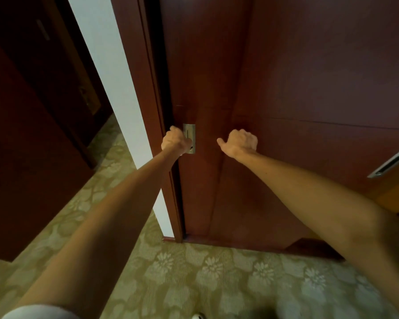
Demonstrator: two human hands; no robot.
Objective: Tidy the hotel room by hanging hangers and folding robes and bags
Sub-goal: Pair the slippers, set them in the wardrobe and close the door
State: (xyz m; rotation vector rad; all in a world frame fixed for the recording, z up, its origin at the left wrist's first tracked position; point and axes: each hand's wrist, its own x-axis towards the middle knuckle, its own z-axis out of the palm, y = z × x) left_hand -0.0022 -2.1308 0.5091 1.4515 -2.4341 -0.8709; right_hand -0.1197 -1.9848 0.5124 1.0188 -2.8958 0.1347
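At the closet door (203, 88), my left hand (175, 140) curls its fingers into the pull (189, 138); my right hand (238, 142), just beside, is curled, holding nothing. No hangers, robes or bags show, so I judge everything remains.

Glossy wooden door (286, 88), brushed-metal handle plate (190, 134)

From where I stood, the left hand (176, 140) covered part of the metal door pull (190, 138) so its fingertips were hidden, the right hand (239, 143) had its fingers curled out of sight, and a second pull (390, 163) got cut off at the edge.
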